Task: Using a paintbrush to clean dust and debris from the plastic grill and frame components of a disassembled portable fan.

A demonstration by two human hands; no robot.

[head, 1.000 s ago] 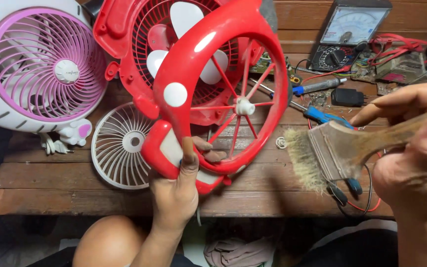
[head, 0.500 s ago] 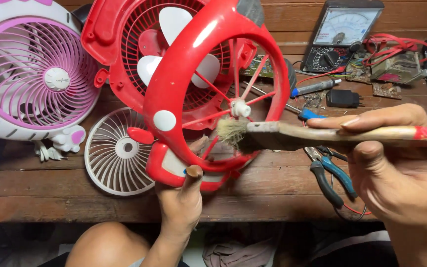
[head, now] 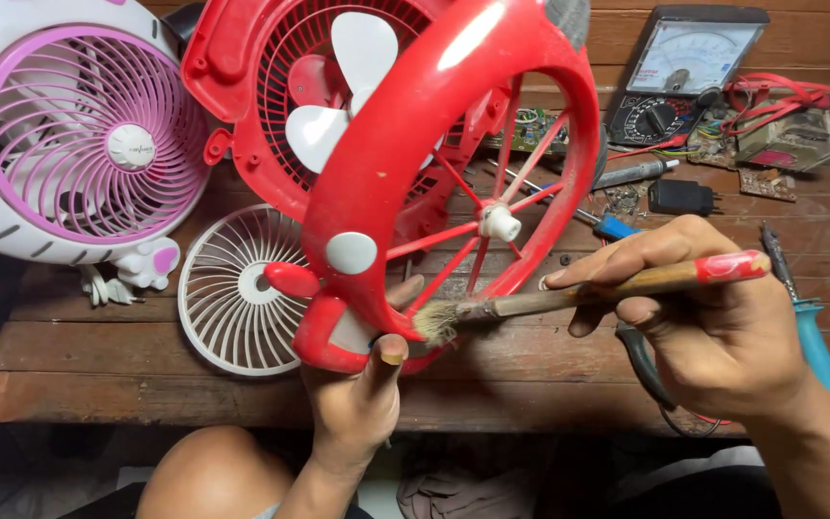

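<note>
L hand [head: 353,404] grips red fan housing [head: 453,125]; R hand [head: 713,327], fingers pinched round paintbrush [head: 578,296], has slid bristles down from hub to lower rim.

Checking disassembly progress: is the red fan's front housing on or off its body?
Off: left hand holds red housing apart from fan body.

The red fan housing [head: 434,163] hides the middle of the red fan [head: 338,106] behind it, and its own top is cut by the picture's upper edge. Right of the housing, the meter [head: 689,67] is partly cut off too. Below the housing, the left hand [head: 353,404] covers its base, and the brush [head: 569,293] bristles look perhaps blurred.
</note>
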